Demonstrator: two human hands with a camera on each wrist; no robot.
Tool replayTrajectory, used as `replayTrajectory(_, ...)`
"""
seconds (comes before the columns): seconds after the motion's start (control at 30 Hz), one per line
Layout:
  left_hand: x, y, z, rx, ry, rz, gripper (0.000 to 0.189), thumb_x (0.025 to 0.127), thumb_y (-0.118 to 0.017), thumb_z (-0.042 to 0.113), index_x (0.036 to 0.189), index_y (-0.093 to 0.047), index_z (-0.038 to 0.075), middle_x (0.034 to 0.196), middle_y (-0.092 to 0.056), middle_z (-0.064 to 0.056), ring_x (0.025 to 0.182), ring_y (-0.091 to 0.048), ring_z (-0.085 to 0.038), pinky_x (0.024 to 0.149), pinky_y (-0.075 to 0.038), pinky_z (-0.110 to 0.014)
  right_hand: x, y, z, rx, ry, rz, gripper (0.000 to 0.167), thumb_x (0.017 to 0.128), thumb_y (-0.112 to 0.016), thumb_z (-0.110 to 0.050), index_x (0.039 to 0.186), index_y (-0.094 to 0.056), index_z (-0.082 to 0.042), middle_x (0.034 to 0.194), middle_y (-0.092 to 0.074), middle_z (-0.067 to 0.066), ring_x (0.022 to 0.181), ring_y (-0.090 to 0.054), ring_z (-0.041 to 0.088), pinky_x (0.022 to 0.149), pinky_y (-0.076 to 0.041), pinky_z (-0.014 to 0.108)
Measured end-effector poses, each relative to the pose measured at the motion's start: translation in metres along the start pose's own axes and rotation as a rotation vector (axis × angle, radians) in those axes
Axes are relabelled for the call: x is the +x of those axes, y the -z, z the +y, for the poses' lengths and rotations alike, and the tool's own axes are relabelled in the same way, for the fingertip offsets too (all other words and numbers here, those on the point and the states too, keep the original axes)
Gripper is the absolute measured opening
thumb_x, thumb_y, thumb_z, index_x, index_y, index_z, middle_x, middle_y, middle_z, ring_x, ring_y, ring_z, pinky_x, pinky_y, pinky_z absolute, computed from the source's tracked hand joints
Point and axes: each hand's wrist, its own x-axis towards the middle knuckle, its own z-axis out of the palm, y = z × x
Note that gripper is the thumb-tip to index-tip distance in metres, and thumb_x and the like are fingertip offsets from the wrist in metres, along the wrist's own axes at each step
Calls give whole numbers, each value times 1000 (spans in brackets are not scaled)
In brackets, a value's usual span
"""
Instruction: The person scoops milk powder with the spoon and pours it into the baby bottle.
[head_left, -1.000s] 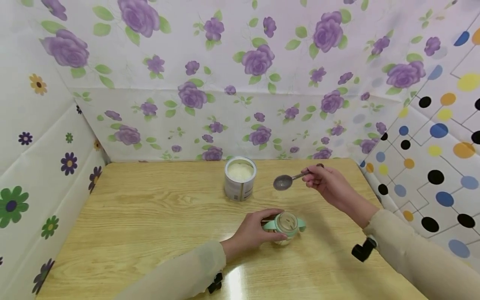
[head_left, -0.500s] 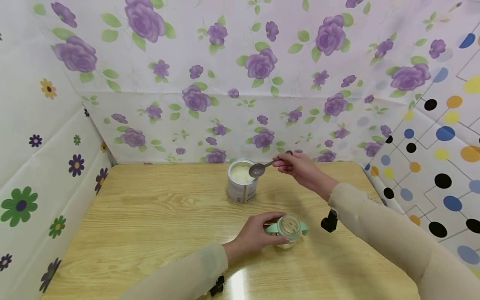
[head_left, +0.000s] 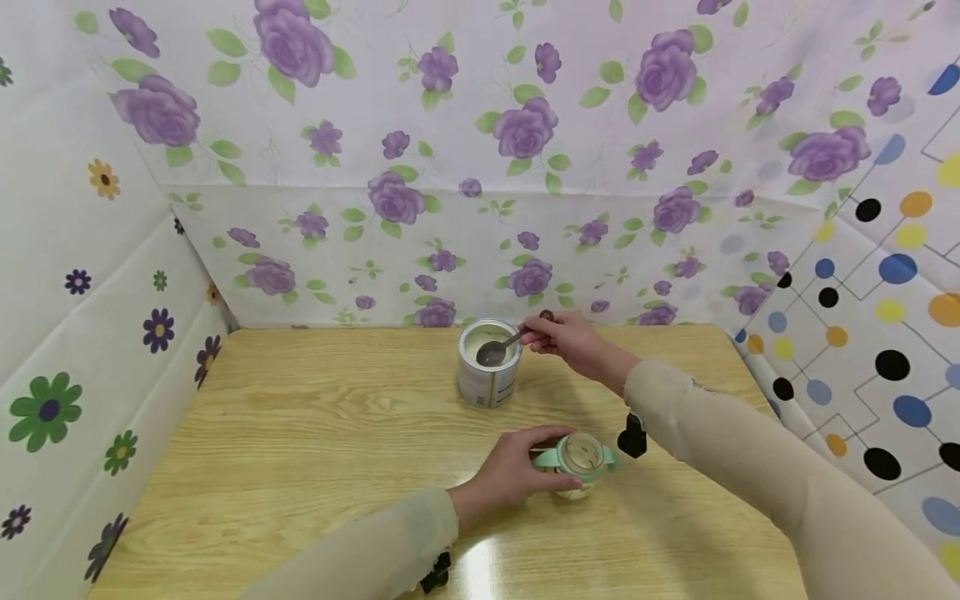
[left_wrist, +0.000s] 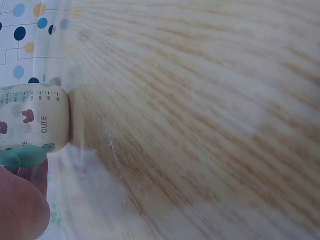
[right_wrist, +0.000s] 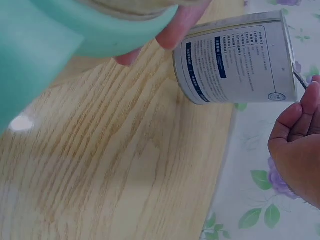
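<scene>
My left hand (head_left: 510,473) is curled round a clear baby bottle (head_left: 582,452) with mint-green handles, uncapped and upright on the table. Its printed scale and the word CUTE show on the bottle side (left_wrist: 35,120) in the left wrist view. Between the thumb and fingers of my right hand (head_left: 573,340) is the handle of a dark metal spoon (head_left: 492,354). The spoon's bowl lies inside the rim of an open can (head_left: 480,387) of pale powder. How deep it sits in the powder I cannot tell. Printed text covers the can side (right_wrist: 230,60) in the right wrist view.
Everything stands on a light wooden table (head_left: 315,433). Behind it rises a sheet (head_left: 465,242) with purple flowers. Patterned sheets also border the left (head_left: 60,333) and right sides (head_left: 862,317). The can stands near the table's back edge, with the bottle in front and to its right.
My right hand has moved left with the spoon, from the air right of the can to over its rim, and the spoon's bowl has come down into the can. The left hand keeps holding the bottle.
</scene>
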Motion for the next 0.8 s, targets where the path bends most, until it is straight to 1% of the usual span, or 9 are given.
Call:
replayTrajectory(0.1,0,0,0,7,1,-1,65,87,-92,33,146,-66,32,142,-70,3,122,-67,-4,104,-55,-25,2,1,3,-34,8,16,35,113,-59,-22,126,-67,9,86,-75,0,74,-67,9,77,-59,22)
replayTrajectory(0.27,2,2,0,15,8,-7,65,87,-92,34,146,-66,33,142,-69,4,122,-66,-4,103,-54,-24,3,7,8,-158,23,22,33,111,-62,-26,123,-68,5,87,-74,4,76,-67,13,76,-60,24)
replayTrajectory(0.37,3,4,0,19,8,-14,66,88,-92,34,147,-65,32,143,-69,5,123,-66,-5,104,-54,-24,3,12,11,-215,18,22,37,111,-62,-29,124,-68,5,87,-74,4,77,-68,14,76,-61,26)
replayTrajectory(0.47,4,5,-1,16,6,-24,67,88,-92,33,149,-64,28,144,-68,6,125,-66,-6,105,-53,-24,1,18,13,-247,0,14,44,111,-61,-34,128,-67,7,88,-75,3,78,-69,14,82,-62,30)
replayTrajectory(0.57,4,7,0,10,1,-36,71,88,-92,30,151,-62,24,147,-65,5,130,-64,-10,109,-52,-27,-4,24,11,-296,-18,2,50,111,-60,-39,132,-66,6,92,-76,4,82,-71,14,94,-62,41)
replayTrajectory(0.6,4,9,1,9,2,-40,72,87,-92,29,152,-61,23,149,-64,4,132,-63,-12,111,-52,-29,-7,27,9,-325,-17,-1,51,111,-60,-40,134,-66,5,94,-77,6,84,-71,15,97,-61,45)
replayTrajectory(0.67,2,16,3,31,0,-48,75,87,-93,30,153,-59,22,152,-62,1,137,-60,-17,113,-51,-33,-16,33,4,-404,3,-15,49,111,-60,-41,133,-67,3,98,-77,10,89,-73,19,99,-60,48)
replayTrajectory(0.73,-2,28,7,68,-1,-53,79,86,-94,31,155,-57,21,155,-60,-1,140,-58,-21,115,-50,-35,-28,40,-5,-512,40,-35,45,111,-60,-40,131,-69,0,101,-78,11,91,-74,23,94,-61,46)
replayTrajectory(0.8,-8,45,12,128,1,-49,81,85,-94,34,156,-56,20,156,-58,-1,141,-57,-24,116,-49,-38,-42,47,-14,-628,78,-62,41,111,-61,-40,130,-71,-4,104,-79,12,91,-74,23,91,-61,43)
